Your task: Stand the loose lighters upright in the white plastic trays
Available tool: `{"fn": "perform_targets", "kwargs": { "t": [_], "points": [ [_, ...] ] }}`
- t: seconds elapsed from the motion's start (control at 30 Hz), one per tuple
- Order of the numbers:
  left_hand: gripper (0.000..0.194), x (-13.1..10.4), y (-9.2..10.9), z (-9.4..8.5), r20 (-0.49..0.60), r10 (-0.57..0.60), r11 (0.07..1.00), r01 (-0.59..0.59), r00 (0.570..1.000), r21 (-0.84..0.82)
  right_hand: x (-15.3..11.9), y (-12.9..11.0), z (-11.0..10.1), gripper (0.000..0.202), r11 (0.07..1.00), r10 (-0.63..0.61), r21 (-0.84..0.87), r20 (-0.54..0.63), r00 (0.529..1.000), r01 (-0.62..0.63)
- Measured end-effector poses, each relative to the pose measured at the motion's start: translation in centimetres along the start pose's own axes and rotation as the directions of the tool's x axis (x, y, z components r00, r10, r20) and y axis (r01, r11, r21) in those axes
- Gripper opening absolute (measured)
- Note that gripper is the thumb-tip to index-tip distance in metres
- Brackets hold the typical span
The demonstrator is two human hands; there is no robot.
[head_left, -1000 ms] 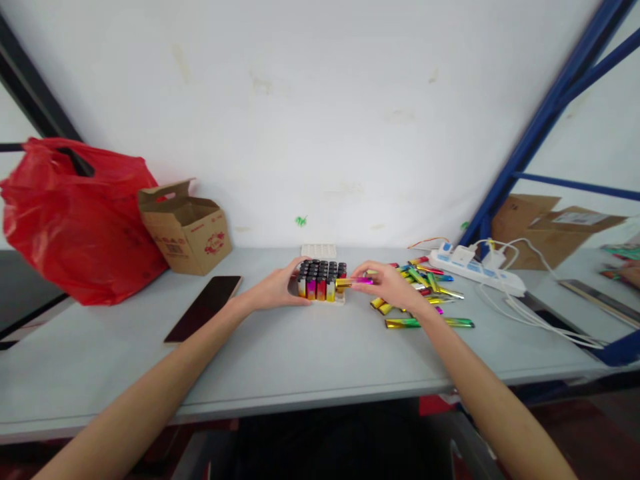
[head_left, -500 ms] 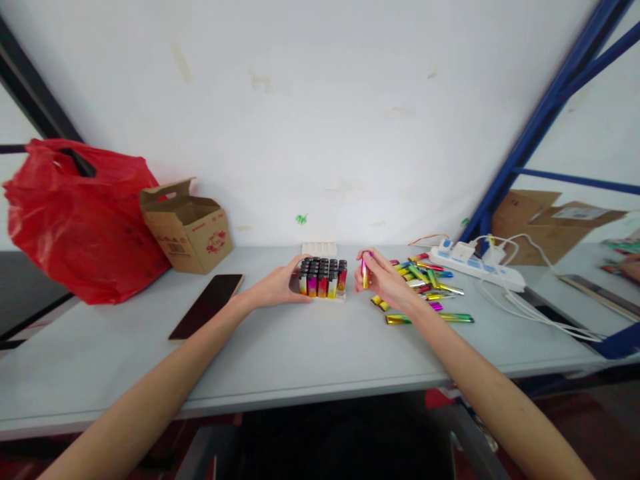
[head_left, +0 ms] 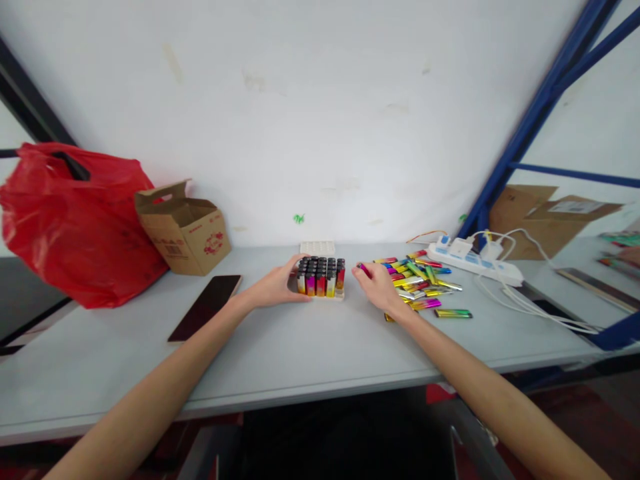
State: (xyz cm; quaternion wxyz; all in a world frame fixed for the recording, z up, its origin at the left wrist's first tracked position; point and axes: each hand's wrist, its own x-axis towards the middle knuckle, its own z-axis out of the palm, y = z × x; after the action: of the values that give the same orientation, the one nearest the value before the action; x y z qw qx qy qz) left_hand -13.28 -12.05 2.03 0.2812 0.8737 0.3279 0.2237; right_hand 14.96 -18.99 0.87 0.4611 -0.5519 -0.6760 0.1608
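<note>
Several upright lighters [head_left: 321, 283] with black tops stand in rows in a white tray [head_left: 334, 298] at mid-table. My left hand [head_left: 280, 283] grips the left side of this group, thumb in front and fingers behind. To the right of the tray, my right hand [head_left: 376, 283] is closed on a lighter [head_left: 365, 269], its purple end showing and the rest hidden by the fingers. Beside that hand lies a loose pile of shiny coloured lighters [head_left: 417, 280]. A second white tray [head_left: 317, 247] rests behind the group, near the wall.
On the left are a dark flat tablet [head_left: 206, 308], an open cardboard box [head_left: 193, 233] and a red plastic bag [head_left: 83, 227]. A white power strip [head_left: 475, 265] with cables lies at right, near another cardboard box [head_left: 537, 223]. Part of another person's hand shows far right.
My right hand has turned over the lighter it holds, which now shows less. My left hand keeps its place at the tray. The view has shifted slightly.
</note>
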Motion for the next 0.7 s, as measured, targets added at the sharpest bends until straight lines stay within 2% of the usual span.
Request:
{"fn": "perform_targets", "kwargs": {
  "t": [0.3,0.43,0.53,0.7],
  "points": [
    [0.102,-0.1,0.4,-0.2,0.005,0.014,0.999,-0.014,1.0,0.03,-0.4,-1.8,-1.0,0.044,0.995,-0.099,-0.017,0.042,0.994,0.1],
    [0.103,-0.1,0.3,-0.2,0.007,-0.001,0.999,0.0,1.0,0.035,-0.2,-1.4,-1.0,0.05,0.994,-0.076,-0.077,0.02,0.997,0.077],
    [0.106,0.0,0.2,-0.1,0.005,-0.003,1.0,0.003,1.0,0.024,-0.1,-0.9,-0.9,0.044,0.992,-0.048,-0.113,-0.003,0.999,0.047],
    [0.106,0.0,0.4,-0.2,0.004,-0.001,0.999,0.0,1.0,0.038,0.0,-1.0,-1.1,0.04,0.988,-0.079,-0.138,-0.018,0.997,0.076]
  ]
}}
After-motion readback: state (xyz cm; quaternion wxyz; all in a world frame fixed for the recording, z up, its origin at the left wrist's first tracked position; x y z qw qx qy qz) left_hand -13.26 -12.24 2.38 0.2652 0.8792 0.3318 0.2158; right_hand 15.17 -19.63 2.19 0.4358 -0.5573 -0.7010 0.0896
